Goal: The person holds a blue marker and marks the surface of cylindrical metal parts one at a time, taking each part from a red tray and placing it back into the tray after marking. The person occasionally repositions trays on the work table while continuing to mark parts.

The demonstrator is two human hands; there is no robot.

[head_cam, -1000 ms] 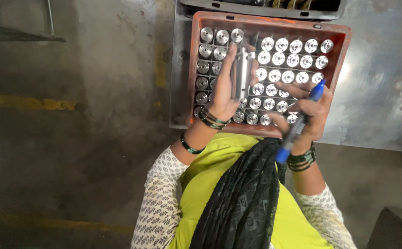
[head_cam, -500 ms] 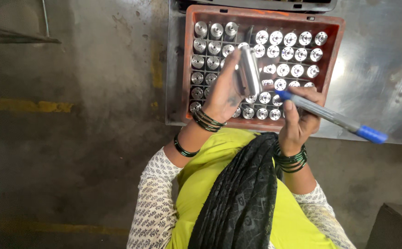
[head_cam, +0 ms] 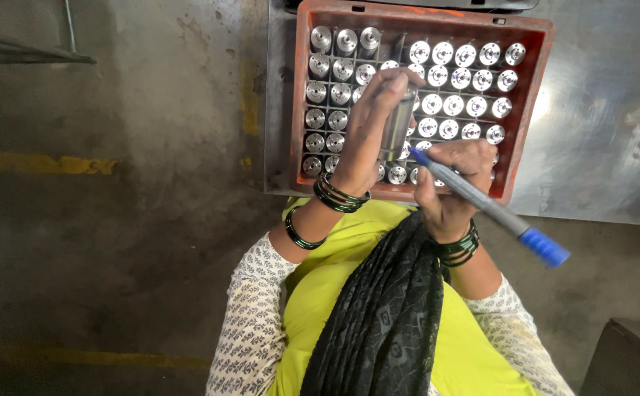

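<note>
My left hand (head_cam: 370,125) grips a shiny metal cylinder (head_cam: 397,128) upright over a red plastic crate (head_cam: 527,110). The crate is filled with several rows of round metal parts (head_cam: 452,77) standing on end. My right hand (head_cam: 452,187) holds a blue-capped grey marker (head_cam: 485,205), its blue tip touching the lower end of the cylinder. Green bangles circle both wrists. The cylinder's far side is hidden by my fingers.
The crate rests on a steel table (head_cam: 598,132) at the top right. A grey concrete floor (head_cam: 114,220) with worn yellow lines lies on the left. A dark box corner (head_cam: 631,359) shows at the bottom right. My yellow top and black scarf fill the lower centre.
My left hand lifted the cylinder and turned it upright. My right hand swung the marker round so its tip now meets the cylinder, with the blue cap pointing right.
</note>
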